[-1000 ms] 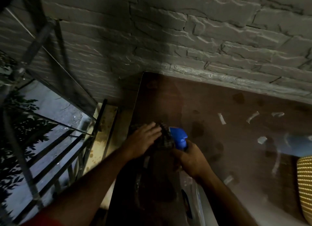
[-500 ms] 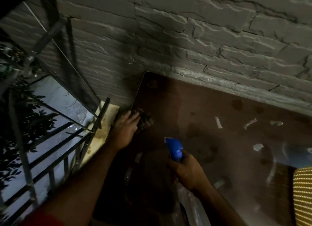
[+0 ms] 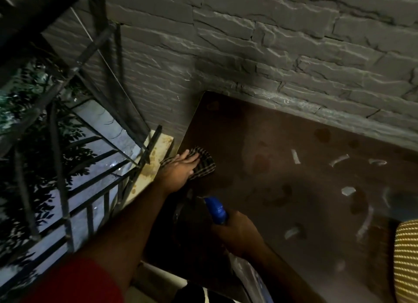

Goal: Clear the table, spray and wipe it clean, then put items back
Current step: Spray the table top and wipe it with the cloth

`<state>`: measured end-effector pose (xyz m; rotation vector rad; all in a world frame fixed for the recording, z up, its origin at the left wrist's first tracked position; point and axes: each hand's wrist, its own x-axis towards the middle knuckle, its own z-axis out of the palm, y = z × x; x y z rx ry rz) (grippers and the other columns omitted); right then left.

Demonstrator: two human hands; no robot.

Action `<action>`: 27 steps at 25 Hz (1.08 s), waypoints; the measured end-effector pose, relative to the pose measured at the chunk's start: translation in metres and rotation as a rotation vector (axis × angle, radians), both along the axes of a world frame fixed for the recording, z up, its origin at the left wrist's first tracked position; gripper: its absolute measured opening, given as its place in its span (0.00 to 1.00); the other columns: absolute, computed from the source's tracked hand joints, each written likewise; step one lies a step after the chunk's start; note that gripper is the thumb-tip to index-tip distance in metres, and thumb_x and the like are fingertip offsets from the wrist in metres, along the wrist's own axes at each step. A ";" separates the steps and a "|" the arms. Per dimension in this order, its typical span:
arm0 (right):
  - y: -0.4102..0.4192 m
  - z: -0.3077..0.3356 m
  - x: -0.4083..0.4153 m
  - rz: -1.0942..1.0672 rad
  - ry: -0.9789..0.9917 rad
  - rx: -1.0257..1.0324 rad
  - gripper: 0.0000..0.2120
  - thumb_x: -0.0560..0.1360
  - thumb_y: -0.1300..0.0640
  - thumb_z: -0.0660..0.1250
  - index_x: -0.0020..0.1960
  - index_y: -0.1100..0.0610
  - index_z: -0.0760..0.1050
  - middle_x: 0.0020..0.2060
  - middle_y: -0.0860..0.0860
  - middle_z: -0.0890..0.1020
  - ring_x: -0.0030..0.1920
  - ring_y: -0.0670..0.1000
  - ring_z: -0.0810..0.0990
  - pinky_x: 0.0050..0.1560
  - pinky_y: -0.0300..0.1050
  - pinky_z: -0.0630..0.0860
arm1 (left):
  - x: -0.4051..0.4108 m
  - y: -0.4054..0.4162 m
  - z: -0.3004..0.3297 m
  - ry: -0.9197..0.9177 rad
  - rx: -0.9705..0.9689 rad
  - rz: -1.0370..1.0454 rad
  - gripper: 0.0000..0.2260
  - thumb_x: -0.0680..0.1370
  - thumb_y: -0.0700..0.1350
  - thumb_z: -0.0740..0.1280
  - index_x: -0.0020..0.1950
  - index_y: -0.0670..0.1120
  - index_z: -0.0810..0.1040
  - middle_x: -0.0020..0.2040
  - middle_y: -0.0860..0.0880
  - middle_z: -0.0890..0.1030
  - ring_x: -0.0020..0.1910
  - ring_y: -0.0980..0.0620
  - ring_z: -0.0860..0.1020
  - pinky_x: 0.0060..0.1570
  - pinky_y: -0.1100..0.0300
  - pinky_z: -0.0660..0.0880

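My right hand [image 3: 237, 232] curls around the neck of a spray bottle [image 3: 216, 210] over the table's near left edge, its blue plastic head angled toward the cloth; the clear body below is mostly hidden by my wrist. Farther out, my left hand [image 3: 181, 169] lies flat, fingers straight and close together, pressing a checked cloth [image 3: 204, 164] onto the table [image 3: 282, 126] right at its left edge, about halfway to the wall. Part of the cloth hangs past that edge, so a stroke leftward could, I judge, drag it off toward the stained ledge [image 3: 156, 153] and the metal railing [image 3: 74, 189] with the drop beyond. In this dim light, wet patches and missed dirt are hard to tell apart, and I could leave streaks. A squeeze now would likely wet my own fingers rather than the wood. The tabletop is dark brown, smooth and slightly glossy, blotched with darker round marks and scattered pale scraps [image 3: 295, 156] across its middle and right. A yellow ribbed woven object [image 3: 407, 257] sits at the right edge. At the far edge rises a wall [image 3: 271, 42] of rough grey stone-textured blocks.
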<state>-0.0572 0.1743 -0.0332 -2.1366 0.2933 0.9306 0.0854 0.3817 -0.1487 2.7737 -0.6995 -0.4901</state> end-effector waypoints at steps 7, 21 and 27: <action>0.019 -0.015 -0.007 -0.010 -0.011 -0.090 0.18 0.67 0.41 0.68 0.53 0.48 0.78 0.46 0.51 0.85 0.52 0.55 0.84 0.47 0.45 0.74 | -0.043 -0.014 -0.007 -0.035 0.021 -0.138 0.21 0.80 0.43 0.60 0.74 0.47 0.66 0.77 0.50 0.60 0.77 0.43 0.52 0.72 0.41 0.58; 0.035 -0.022 -0.012 -0.169 -0.074 -0.013 0.22 0.63 0.35 0.68 0.49 0.49 0.78 0.40 0.47 0.84 0.44 0.50 0.83 0.44 0.46 0.76 | -0.072 0.043 -0.027 -0.293 -0.024 -0.317 0.19 0.74 0.41 0.62 0.65 0.46 0.77 0.68 0.48 0.75 0.68 0.40 0.71 0.63 0.42 0.69; 0.032 -0.011 -0.014 -0.153 -0.078 0.001 0.21 0.61 0.36 0.66 0.48 0.48 0.77 0.39 0.46 0.83 0.43 0.49 0.83 0.41 0.43 0.75 | -0.140 -0.005 -0.024 -0.237 -0.093 -0.430 0.17 0.74 0.45 0.60 0.61 0.48 0.79 0.64 0.48 0.78 0.67 0.40 0.72 0.63 0.41 0.70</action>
